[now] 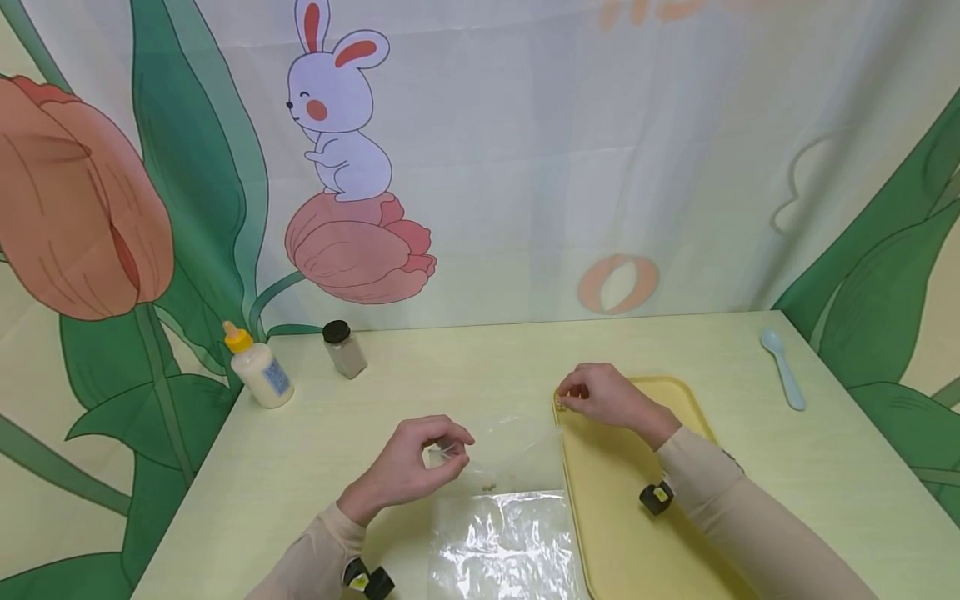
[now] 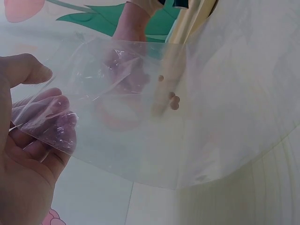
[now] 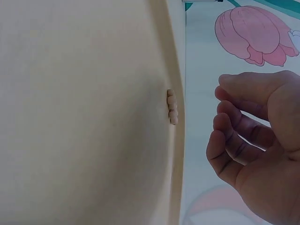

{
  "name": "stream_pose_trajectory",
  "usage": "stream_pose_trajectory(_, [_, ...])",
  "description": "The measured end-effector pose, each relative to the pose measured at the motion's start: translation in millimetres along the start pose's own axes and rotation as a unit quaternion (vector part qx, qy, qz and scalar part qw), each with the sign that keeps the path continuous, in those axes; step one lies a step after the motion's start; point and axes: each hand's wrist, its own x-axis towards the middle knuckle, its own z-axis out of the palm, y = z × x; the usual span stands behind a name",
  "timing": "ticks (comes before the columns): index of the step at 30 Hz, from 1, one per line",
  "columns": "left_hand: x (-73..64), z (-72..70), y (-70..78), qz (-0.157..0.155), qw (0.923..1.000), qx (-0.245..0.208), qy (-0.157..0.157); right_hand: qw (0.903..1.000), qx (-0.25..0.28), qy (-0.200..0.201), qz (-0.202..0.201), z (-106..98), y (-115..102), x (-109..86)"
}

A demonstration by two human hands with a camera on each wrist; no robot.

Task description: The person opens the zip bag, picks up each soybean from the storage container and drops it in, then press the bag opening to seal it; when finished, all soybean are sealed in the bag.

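My left hand (image 1: 416, 458) holds the mouth end of a clear plastic bag (image 1: 498, 542), its thumb and fingers around the film. In the left wrist view the left hand's fingers (image 2: 44, 112) show through the plastic bag (image 2: 112, 164). Several small round tan beans (image 2: 174, 102) appear through the film. My right hand (image 1: 603, 396) hovers at the far left corner of a yellow tray (image 1: 637, 533), fingers loosely curled. By its fingertips, several similar beans (image 3: 172, 108) lie in a row along the tray's rim. Nothing shows between the right hand's fingers (image 3: 234, 126).
A glue bottle (image 1: 261, 373) with a yellow cap and a small jar (image 1: 344, 350) with a black lid stand at the table's back left. A pale blue spoon (image 1: 783, 369) lies at the right. Behind the table hangs a printed curtain (image 1: 510, 167).
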Motion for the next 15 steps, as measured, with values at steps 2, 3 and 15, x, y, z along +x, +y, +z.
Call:
stream_pose_trajectory(2, [-0.1,-0.1,-0.2,-0.002,1.0,0.001,-0.001,1.0,-0.001,-0.004,0.004,1,2,0.1])
stream_pose_trajectory(3, [-0.1,-0.2,-0.4,-0.003,1.0,0.001,-0.001,1.0,-0.002,-0.006,0.007,2,4,0.2])
stream_pose_trajectory(15, [-0.7,-0.5,-0.6,-0.002,1.0,-0.001,-0.002,0.9995,-0.021,-0.021,0.011,11,16,0.1])
